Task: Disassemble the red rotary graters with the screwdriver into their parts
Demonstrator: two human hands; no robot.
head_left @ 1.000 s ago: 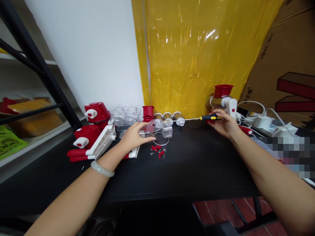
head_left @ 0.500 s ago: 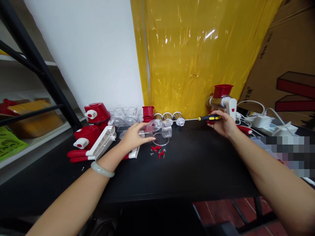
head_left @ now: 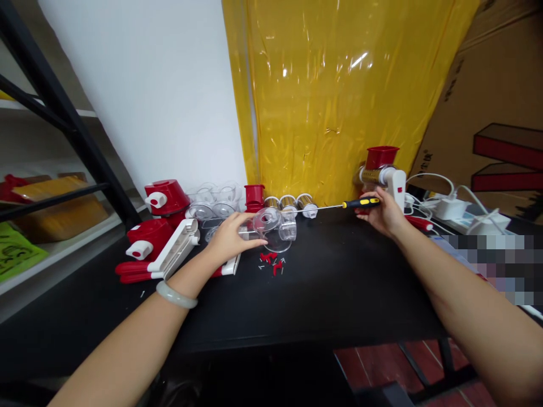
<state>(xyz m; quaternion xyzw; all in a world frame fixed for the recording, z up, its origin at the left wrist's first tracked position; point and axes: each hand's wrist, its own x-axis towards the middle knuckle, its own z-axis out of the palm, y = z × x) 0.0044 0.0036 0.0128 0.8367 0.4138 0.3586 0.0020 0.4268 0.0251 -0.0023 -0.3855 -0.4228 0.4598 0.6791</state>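
My left hand (head_left: 235, 236) is closed around one end of a clear plastic grater body (head_left: 271, 226), which lies tilted on its side at the middle of the table. In my right hand (head_left: 384, 212) is a screwdriver (head_left: 360, 203) with a black and yellow handle. Its long thin shaft points left and its tip reaches the clear body's right side; exactly where it touches I cannot make out. Small red plastic parts (head_left: 268, 258) and several loose screws (head_left: 283, 260) lie just in front of the clear body.
Red bases with white knobs (head_left: 166, 195) and white crank handles (head_left: 180, 243) sit at the left. Behind are more clear bodies (head_left: 218, 198), a red hopper (head_left: 254, 198) and metal drums (head_left: 305, 203). At right stand an assembled grater (head_left: 394, 183) and chargers with white cables (head_left: 453, 209).
The view has shifted very slightly. Both hands keep their hold, and the screwdriver and clear body look almost unmoved.
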